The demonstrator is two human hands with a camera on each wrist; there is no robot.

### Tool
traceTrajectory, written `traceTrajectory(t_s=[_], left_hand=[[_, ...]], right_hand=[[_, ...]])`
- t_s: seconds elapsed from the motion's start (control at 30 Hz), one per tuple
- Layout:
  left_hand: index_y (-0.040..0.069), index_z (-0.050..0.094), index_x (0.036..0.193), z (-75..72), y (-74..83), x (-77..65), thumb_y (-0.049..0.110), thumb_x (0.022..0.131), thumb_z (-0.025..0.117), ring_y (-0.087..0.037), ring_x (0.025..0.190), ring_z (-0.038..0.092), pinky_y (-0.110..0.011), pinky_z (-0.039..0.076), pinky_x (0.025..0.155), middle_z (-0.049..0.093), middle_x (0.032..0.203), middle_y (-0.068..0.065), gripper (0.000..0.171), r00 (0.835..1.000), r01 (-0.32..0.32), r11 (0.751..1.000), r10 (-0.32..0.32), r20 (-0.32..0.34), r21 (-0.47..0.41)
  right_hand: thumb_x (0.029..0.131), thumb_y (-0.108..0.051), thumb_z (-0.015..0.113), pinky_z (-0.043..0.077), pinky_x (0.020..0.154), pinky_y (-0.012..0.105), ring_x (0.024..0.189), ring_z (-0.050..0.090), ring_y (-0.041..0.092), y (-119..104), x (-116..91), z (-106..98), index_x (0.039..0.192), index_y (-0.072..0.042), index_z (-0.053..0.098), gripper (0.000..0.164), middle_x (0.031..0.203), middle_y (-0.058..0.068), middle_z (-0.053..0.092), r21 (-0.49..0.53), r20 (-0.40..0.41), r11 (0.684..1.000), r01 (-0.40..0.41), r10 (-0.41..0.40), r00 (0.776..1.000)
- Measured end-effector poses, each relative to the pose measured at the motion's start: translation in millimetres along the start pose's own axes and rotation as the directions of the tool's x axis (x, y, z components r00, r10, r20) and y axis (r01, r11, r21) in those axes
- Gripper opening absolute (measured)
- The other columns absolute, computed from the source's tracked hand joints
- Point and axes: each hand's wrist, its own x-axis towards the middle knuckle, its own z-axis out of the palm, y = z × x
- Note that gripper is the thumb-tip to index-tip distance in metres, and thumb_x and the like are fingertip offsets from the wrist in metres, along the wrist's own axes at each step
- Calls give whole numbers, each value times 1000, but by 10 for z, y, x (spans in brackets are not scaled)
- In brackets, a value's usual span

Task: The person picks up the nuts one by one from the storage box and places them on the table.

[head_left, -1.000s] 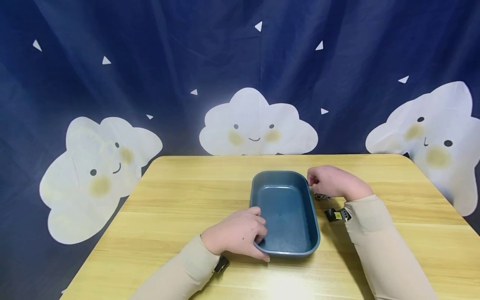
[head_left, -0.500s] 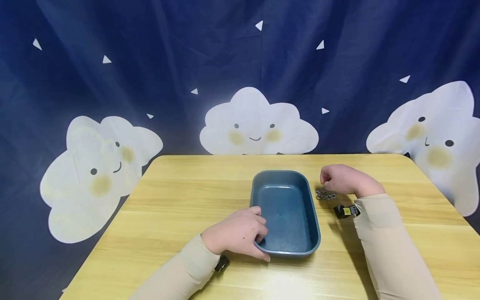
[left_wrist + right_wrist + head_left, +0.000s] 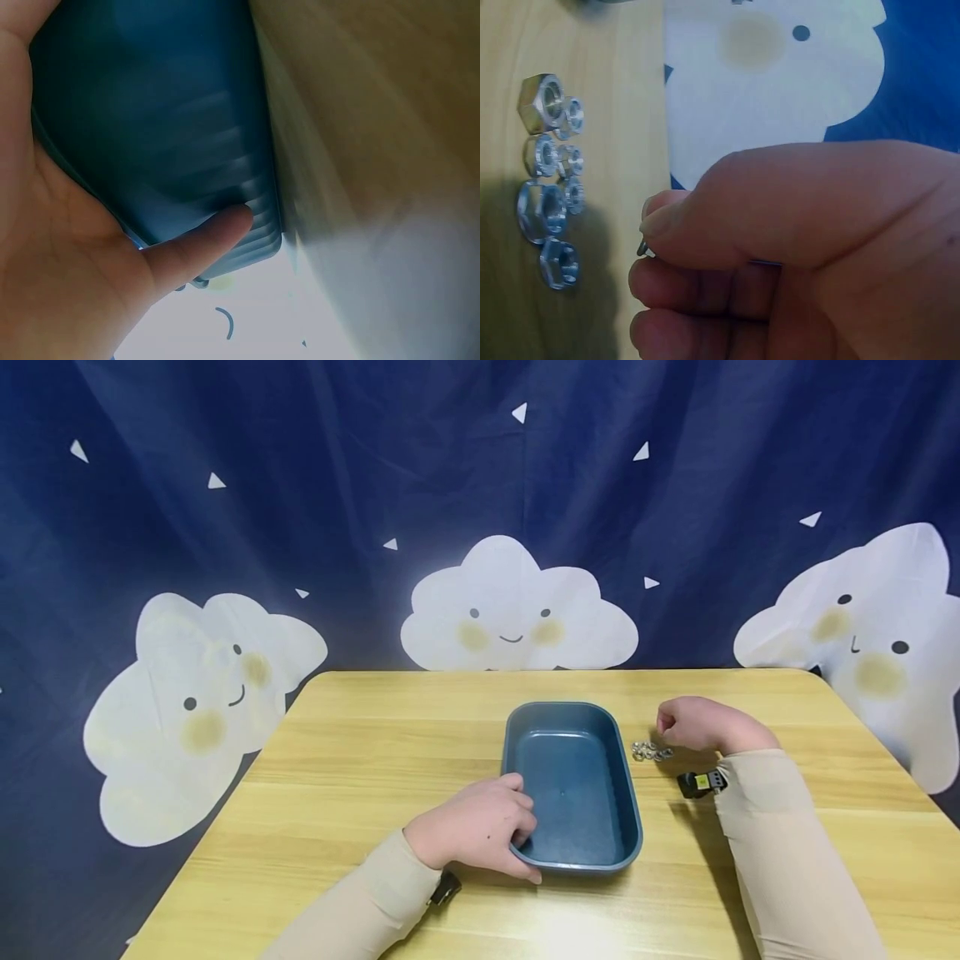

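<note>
A dark blue plastic bin (image 3: 573, 793) sits on the table. My left hand (image 3: 480, 827) grips its near left edge, fingers over the rim and inside, thumb (image 3: 202, 244) against the ribbed outer wall. Right of the bin lies a cluster of metal hex nuts (image 3: 651, 752), several of them, in different sizes. Beyond and to the right of these, my right hand (image 3: 701, 724) is held with curled fingers. Its thumb and index finger pinch a small metal piece (image 3: 642, 247); only an edge of it peeks out, so I cannot tell its kind.
The light wooden table (image 3: 360, 752) extends on both sides of the bin. Behind its far edge hangs a dark blue curtain (image 3: 360, 460) printed with white smiling clouds. A black wrist camera (image 3: 699, 785) hangs under the right sleeve.
My right hand has moved right, away from the bin's far right rim, and past the nuts, which now show in full. The left hand and the bin have stayed put.
</note>
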Motion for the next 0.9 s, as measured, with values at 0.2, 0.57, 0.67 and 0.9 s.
traceTrajectory(t_s=[0.2,0.57,0.67,0.9], left_hand=[[27,43,56,14,-11,4,69,70,79,-10,69,29,-20,24,65,34,62,19,57,1000,-7,1000,7,-18,-1],[27,43,56,25,-22,8,68,70,80,-10,69,28,-21,23,65,34,62,18,57,1000,-16,1000,16,-19,-18],[27,43,56,29,-25,7,68,70,80,-10,69,28,-21,23,65,35,62,18,57,1000,-16,1000,15,-20,-23],[27,43,56,39,-26,4,67,69,81,-10,69,28,-21,23,64,35,62,18,57,1000,-10,999,10,-21,-31]], right_hand=[[87,-7,58,38,67,35,71,49,17,34,57,59,78,-13,59,11,74,-3,53,1,1,1000,-8,8,1000],[88,-4,54,38,64,35,70,49,19,104,102,141,86,-10,63,11,79,2,55,27,68,997,-70,68,995],[89,-5,54,38,64,35,70,49,19,109,112,146,85,-10,64,11,78,1,55,28,69,997,-76,74,995],[92,-6,52,38,65,35,71,49,19,90,98,124,85,-10,63,13,79,1,55,25,66,997,-71,69,995]])
